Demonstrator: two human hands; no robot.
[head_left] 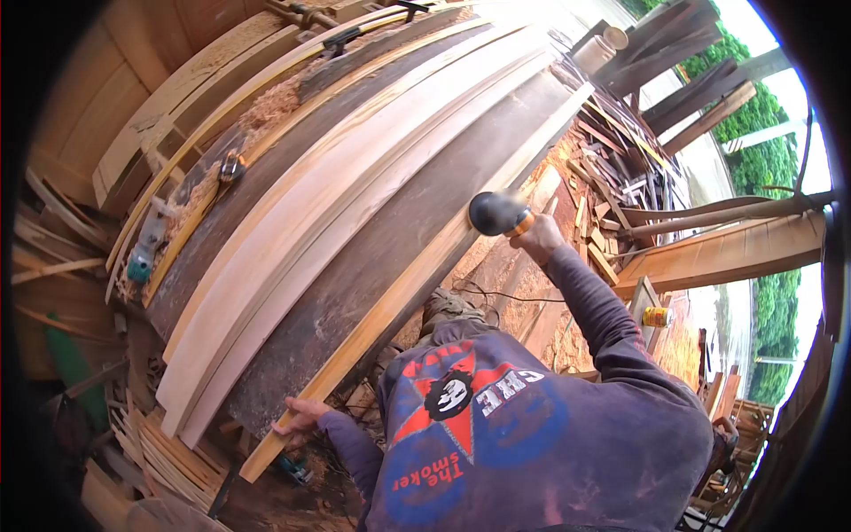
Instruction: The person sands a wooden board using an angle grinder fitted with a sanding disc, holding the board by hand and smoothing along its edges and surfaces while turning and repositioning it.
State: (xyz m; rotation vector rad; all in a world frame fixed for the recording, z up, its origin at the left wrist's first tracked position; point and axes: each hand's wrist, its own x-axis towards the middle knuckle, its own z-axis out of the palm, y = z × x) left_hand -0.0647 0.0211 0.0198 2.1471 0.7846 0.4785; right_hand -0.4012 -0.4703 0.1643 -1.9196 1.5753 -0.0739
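A long, narrow wooden strip (pixel 381 332) runs diagonally along the near edge of a dark work surface (pixel 292 355). Around the strip's lower end, the fingers of my left hand (pixel 303 418) are curled, gripping its edge. My right hand (pixel 537 238) is closed on a black and orange tool (pixel 496 213) with a rounded head. That head sits against or just above the strip farther up; its exact kind is blurred. Beyond the strip lie long, pale curved planks (pixel 355 168) on the same surface. My purple sleeves and printed sweatshirt (pixel 550 434) fill the lower middle.
A small orange and black tool (pixel 232 167) and a teal-ended tool (pixel 142 257) lie among shavings at left. Scrap wood (pixel 620 177) is heaped at right, near a yellow can (pixel 656 316). Thin offcuts (pixel 164 452) lie at lower left. A cord (pixel 514 295) crosses the floor.
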